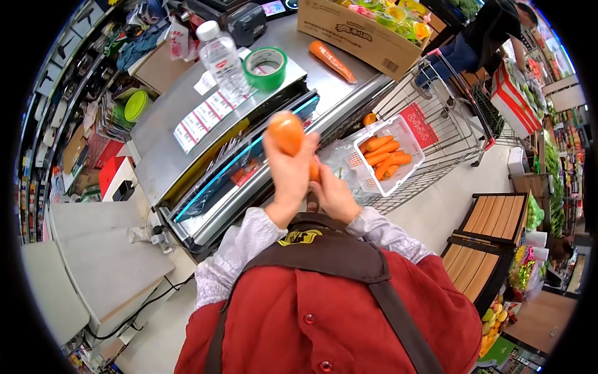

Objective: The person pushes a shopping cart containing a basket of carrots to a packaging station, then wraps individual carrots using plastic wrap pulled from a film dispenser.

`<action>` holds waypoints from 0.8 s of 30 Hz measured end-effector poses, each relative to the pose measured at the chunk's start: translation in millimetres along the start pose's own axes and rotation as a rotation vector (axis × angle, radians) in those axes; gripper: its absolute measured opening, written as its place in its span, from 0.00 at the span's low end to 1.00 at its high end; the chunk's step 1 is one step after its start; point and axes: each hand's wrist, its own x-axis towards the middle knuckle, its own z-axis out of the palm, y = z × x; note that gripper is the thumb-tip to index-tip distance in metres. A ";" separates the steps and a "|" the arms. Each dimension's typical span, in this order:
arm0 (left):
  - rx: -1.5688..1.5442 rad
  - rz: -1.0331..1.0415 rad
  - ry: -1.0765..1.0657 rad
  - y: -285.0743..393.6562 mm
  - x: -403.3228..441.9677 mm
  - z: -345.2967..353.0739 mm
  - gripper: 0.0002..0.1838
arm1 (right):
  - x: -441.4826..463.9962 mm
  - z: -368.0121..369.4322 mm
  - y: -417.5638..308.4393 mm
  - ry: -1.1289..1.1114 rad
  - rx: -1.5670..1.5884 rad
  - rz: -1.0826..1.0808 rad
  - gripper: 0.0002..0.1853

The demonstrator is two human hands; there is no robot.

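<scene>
My left hand (289, 177) is closed round a carrot (285, 133), its thick rounded end toward me. Just beside it, my right hand (335, 194) is closed on an orange piece (314, 171), mostly covered by the fingers. I cannot tell whether this is the same carrot's lower part or a second carrot. Past my right hand, a white plastic basket (413, 164) holding several carrots (384, 154) sits in a wire shopping cart (439, 93). Another carrot (332, 62) lies on the metal counter (299, 47).
On the counter stand a clear bottle (219, 56), green tape (265, 68), a label sheet (208, 115) and a cardboard box (361, 37) of packaged goods. A clear plastic bag (339, 156) lies by the basket. Another person (479, 34) bends near the cart's far end.
</scene>
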 end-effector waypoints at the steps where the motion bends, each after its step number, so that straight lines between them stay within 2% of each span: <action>1: 0.044 -0.040 -0.069 -14.4 3.6 13.2 0.26 | -1.5 -9.4 17.1 0.007 0.041 0.006 0.20; 3: 0.117 -0.108 -0.214 -35.0 17.6 40.7 0.26 | 1.8 -25.4 53.7 0.009 0.088 0.012 0.19; 4: 0.147 -0.140 -0.290 -40.7 23.7 53.5 0.26 | 6.8 -33.0 70.8 0.058 0.102 -0.054 0.17; 6: 0.135 -0.240 -0.447 -61.5 39.3 73.5 0.32 | 28.8 -55.8 90.8 0.102 0.129 -0.117 0.15; 8: 0.284 -0.313 -0.419 -109.6 50.6 87.5 0.35 | 78.9 -89.2 109.5 0.083 0.218 -0.025 0.11; 10: 0.347 -0.380 -0.433 -109.1 49.0 87.2 0.34 | 129.4 -100.6 130.6 0.098 0.143 -0.124 0.11; 12: 0.411 -0.454 -0.450 -108.8 42.2 78.8 0.34 | 176.4 -114.1 131.6 -0.126 0.292 0.091 0.15; 16: 0.383 -0.703 -0.497 -107.6 38.3 55.6 0.30 | 254.7 -100.0 154.5 -0.201 0.001 -0.058 0.23; 18: 0.392 -0.721 -0.474 -116.1 34.3 37.4 0.28 | 280.2 -74.3 168.8 -0.122 -0.192 -0.081 0.22; 20: 0.424 -0.794 -0.406 -113.1 31.2 29.3 0.28 | 283.1 -65.7 163.2 -0.083 -0.243 0.009 0.16; 24: 0.439 -0.914 -0.360 -114.8 28.1 29.1 0.25 | 269.8 -53.0 149.4 0.018 -0.359 0.178 0.20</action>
